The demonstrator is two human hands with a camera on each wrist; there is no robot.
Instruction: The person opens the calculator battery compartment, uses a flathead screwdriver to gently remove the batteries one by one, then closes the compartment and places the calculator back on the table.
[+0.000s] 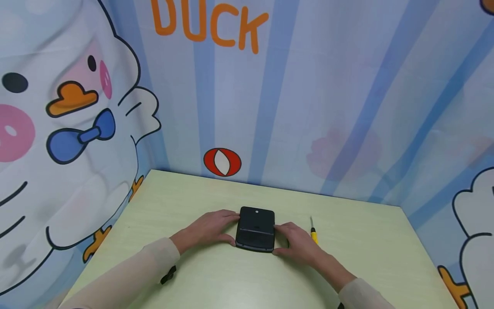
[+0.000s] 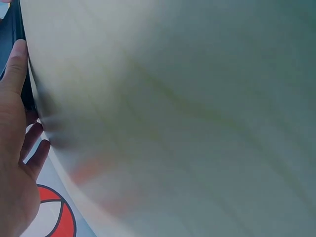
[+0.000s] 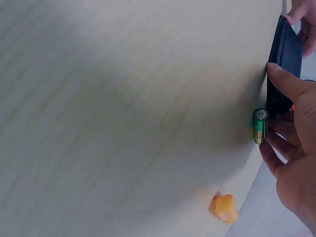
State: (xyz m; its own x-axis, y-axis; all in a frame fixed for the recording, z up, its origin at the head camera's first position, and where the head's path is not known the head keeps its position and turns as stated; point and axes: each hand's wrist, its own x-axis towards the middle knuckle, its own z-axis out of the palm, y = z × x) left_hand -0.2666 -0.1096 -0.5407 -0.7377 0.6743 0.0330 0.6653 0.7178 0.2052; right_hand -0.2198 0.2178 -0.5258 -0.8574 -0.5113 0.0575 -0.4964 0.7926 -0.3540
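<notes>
A flat black device [image 1: 255, 229] with rounded corners and a small pale round spot near its far edge lies on the table; its exact kind I cannot tell. At its left side my left hand [image 1: 211, 229] holds the edge, thumb at the near corner and fingers farther back. My right hand [image 1: 301, 244] holds the opposite edge in the same way. In the right wrist view a green battery [image 3: 260, 127] stands close by the right fingers. Only the thumb and part of the fingers of the left hand [image 2: 15, 113] show in its wrist view.
A screwdriver [image 1: 313, 231] with a yellow handle lies on the table [image 1: 366, 253] just beyond the right hand. Behind the table hangs a blue-striped cloth backdrop [image 1: 328, 86] with cartoon ducks, reaching down to the table's back edge.
</notes>
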